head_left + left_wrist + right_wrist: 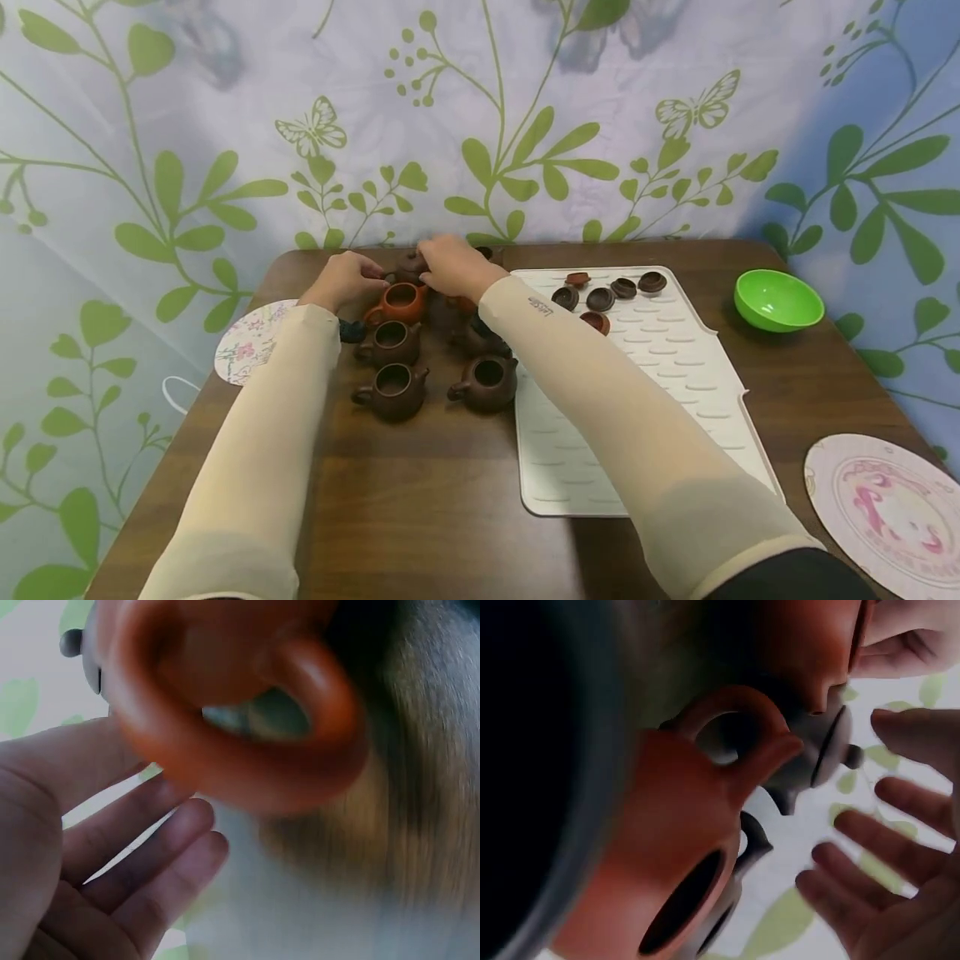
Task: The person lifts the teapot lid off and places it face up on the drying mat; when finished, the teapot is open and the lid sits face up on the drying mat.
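Note:
In the head view my left hand reaches over the left side of a teapot group, beside the orange teapot. That teapot's looped handle hides some of its fingertips in the left wrist view; the other fingers are loosely extended. My right hand hovers at the back, fingers spread and holding nothing in the right wrist view, near a dark lidded teapot. A second orange teapot lies close below it. Dark lidless teapots stand in front in two columns.
A white ridged mat on the right bears several small lids. Beyond it are a green bowl and a round pink placemat. Another round placemat lies at the left edge. A patterned curtain hangs behind the table.

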Demonstrator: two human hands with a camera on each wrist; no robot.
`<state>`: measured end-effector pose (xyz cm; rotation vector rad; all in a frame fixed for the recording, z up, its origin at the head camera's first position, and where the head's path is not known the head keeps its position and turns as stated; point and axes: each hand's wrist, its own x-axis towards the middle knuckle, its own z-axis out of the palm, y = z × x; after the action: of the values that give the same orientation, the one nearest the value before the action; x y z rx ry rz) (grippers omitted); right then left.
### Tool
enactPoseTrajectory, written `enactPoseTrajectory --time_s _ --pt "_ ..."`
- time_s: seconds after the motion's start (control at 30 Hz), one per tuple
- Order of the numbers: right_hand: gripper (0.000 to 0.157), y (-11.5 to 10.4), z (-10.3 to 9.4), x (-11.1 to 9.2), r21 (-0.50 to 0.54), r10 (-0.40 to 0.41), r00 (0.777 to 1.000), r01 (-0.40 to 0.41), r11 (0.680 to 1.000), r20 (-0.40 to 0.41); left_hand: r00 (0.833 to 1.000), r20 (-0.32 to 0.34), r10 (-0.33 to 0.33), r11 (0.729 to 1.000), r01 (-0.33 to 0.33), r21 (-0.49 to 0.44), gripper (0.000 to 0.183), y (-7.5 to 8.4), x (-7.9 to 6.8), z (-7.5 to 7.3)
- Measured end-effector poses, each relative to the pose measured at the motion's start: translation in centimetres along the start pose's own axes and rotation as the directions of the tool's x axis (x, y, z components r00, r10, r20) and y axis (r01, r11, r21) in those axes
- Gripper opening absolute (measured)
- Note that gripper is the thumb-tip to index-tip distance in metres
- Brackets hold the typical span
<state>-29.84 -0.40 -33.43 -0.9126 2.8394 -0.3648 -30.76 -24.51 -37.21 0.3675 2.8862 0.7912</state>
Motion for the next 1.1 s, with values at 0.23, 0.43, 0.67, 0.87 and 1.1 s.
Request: enactPoseTrajectory --time_s 0.23,0.43,0.67,0.87,1.1 --pt "0.037 -1.3 0.7 2.8 -0.084 0.097 0.995 -0.096 0.992 0.017 0.997 -0.059 0.055 0.998 -0.054 0.013 0.030 0.2 0.5 0.5" --pt "0.039 -1.9 1.0 3.1 -0.043 0.150 0.987 -0.148 0.988 0.053 0.997 -0.073 0.039 0.999 -0.038 0.020 0.024 0.2 0.9 0.6" --pt "0.026 -2.2 1.7 4.6 -0.002 0.231 0.972 -0.232 0.973 0.042 0.997 -0.073 0.022 0.999 -0.019 0.042 0.023 0.1 0.9 0.7" --pt "0.023 -2.4 1.9 5.5 0.004 0.293 0.956 -0.293 0.956 0.022 0.997 -0.072 0.013 0.998 -0.009 0.057 0.022 0.2 0.9 0.5" --pt "0.020 -2.2 2.0 6.2 0.037 0.334 0.942 -0.333 0.942 -0.039 0.998 -0.066 0.023 0.998 -0.019 0.058 0.022 0.3 1.0 0.5"
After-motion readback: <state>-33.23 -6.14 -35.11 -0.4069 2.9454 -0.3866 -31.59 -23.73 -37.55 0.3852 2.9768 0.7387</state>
